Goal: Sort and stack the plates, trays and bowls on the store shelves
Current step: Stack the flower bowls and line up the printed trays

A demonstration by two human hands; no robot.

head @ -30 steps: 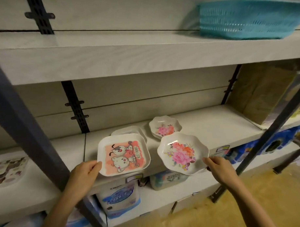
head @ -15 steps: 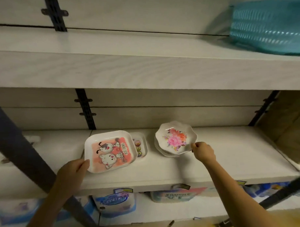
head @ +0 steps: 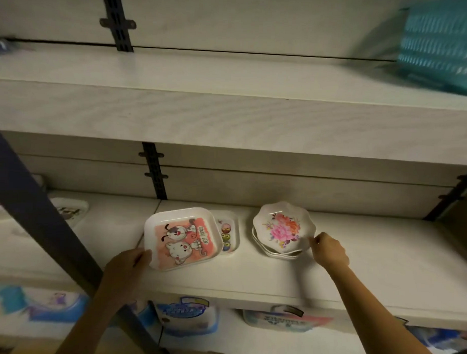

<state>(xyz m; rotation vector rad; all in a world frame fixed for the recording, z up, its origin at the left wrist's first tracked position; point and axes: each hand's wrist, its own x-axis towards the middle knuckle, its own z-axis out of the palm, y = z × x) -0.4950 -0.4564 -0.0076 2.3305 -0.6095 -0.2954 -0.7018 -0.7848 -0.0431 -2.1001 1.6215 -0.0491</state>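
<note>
1. Hands on the middle shelf [head: 383,261]: the left hand [head: 128,266] grips the near-left corner of a square cartoon tray [head: 182,237], fingers curled over its rim; the tray tilts, its far-right edge lying over a smaller tray [head: 229,233] with round faces printed on it, just beyond and to the right of that hand.
2. Right hand [head: 327,250] pinches the right rim of a scalloped flower plate [head: 283,227]; thumb and fingers are closed narrowly on the edge; the plate sits tilted on top of a short stack of like plates [head: 277,254], whose white rims show beneath it, directly left of that hand.
3. Between the two hands lie the small tray and a strip of bare shelf; tray and plate stack are near each other but apart.
4. Left of the left hand, a dark slanted upright [head: 40,215] crosses the front of the shelf and partly hides another patterned tray [head: 69,211] lying far to the left; that tray is blurred.
5. Above both hands the upper shelf [head: 229,115] overhangs; a teal basket [head: 443,46] stands at its right end, well above the right hand.
6. Below the hands, blurred blue and white packages [head: 185,318] fill the lower shelf; a black slotted bracket [head: 154,171] runs up the back wall beyond the square tray.
</note>
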